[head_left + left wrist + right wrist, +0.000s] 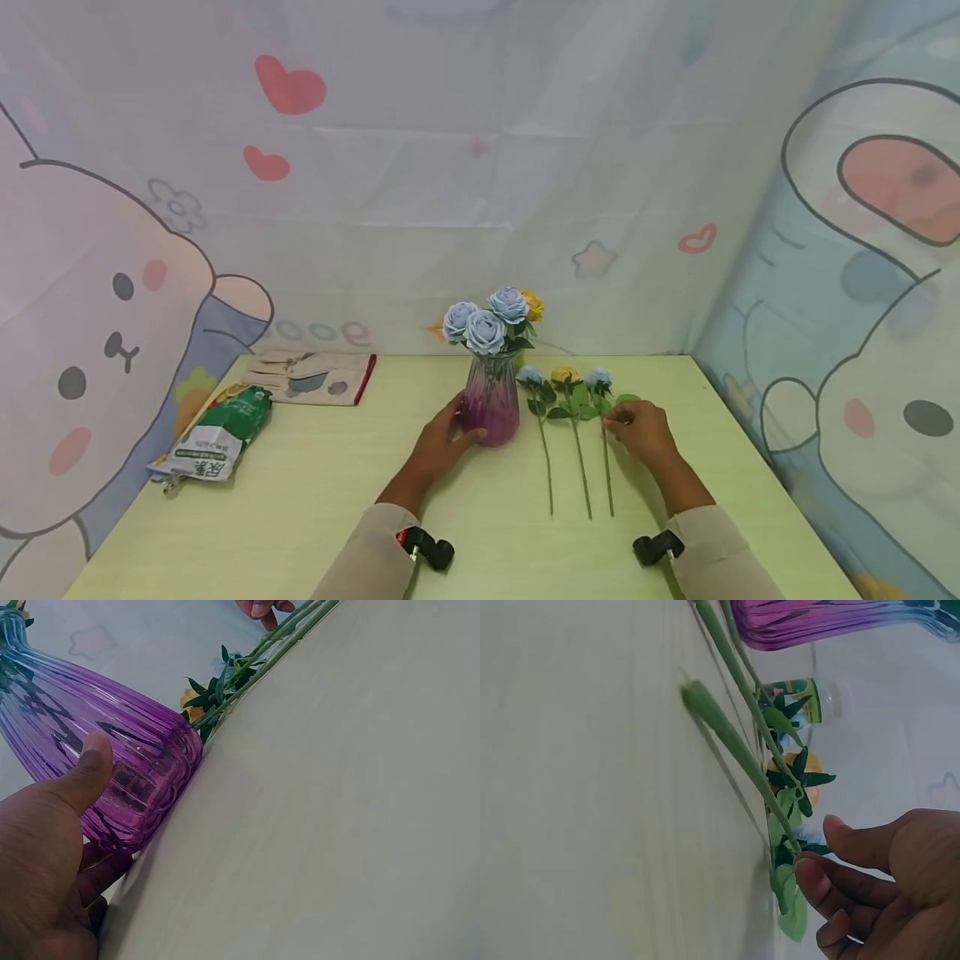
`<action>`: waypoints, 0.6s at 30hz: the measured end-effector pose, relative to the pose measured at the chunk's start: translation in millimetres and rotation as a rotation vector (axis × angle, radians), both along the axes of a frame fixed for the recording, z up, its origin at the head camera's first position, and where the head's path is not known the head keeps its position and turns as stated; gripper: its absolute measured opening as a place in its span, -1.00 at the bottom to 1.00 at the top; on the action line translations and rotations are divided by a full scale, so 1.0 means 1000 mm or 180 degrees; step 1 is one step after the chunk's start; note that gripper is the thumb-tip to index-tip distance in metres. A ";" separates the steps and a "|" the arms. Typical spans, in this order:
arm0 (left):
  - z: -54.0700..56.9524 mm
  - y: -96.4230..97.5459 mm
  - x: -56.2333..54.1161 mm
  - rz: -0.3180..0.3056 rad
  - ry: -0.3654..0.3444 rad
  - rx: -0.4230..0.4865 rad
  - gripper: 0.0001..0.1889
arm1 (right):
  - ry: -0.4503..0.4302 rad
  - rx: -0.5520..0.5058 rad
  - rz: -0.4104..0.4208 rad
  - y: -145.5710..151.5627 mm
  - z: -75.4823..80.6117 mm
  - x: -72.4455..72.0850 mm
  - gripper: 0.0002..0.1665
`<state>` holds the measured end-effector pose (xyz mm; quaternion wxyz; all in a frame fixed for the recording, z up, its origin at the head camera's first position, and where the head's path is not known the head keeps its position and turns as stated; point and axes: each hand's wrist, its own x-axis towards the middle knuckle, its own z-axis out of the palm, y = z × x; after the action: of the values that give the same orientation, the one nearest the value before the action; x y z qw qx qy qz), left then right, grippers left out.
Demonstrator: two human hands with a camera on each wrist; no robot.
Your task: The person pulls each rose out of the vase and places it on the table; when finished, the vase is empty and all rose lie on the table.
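Observation:
A glass vase (491, 400), purple below and clear above, stands upright with several light-blue roses (486, 332) and a yellow rose (533, 306) in it. My left hand (441, 446) holds the vase low on its left side; in the left wrist view the thumb lies along the purple glass (142, 761). To the right, three loose roses lie in a row, stems towards me: a blue one (531, 375), a yellow one (565, 375) and another blue one (598, 379). My right hand (641, 429) pinches the rightmost stem (739, 746) below its flower.
A green and white packet (225, 433) lies on the left of the table (300, 517). Behind it is a folded cloth glove (322, 379) with a red edge. A small jar with a green label (802, 697) stands behind the flowers. A printed curtain (480, 183) encloses the table's back and sides.

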<state>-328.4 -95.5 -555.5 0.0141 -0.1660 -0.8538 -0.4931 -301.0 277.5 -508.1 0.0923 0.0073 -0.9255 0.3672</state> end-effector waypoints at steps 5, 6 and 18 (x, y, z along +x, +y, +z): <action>-0.001 0.000 -0.001 -0.0003 -0.0032 0.0005 -0.06 | 0.0127 0.0097 0.0001 -0.004 0.009 0.001 -0.89; -0.001 0.000 -0.001 -0.0010 -0.0025 0.0004 -0.06 | 0.0181 0.0111 0.0017 -0.006 0.011 0.001 -0.88; -0.001 0.001 -0.001 0.0024 -0.0089 0.0019 -0.05 | 0.0439 -0.0597 0.0456 -0.045 0.044 -0.007 -0.73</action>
<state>-329.3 -94.9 -556.7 0.0045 -0.1558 -0.8531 -0.4979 -307.7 232.5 -464.4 0.1295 0.0899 -0.8757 0.4563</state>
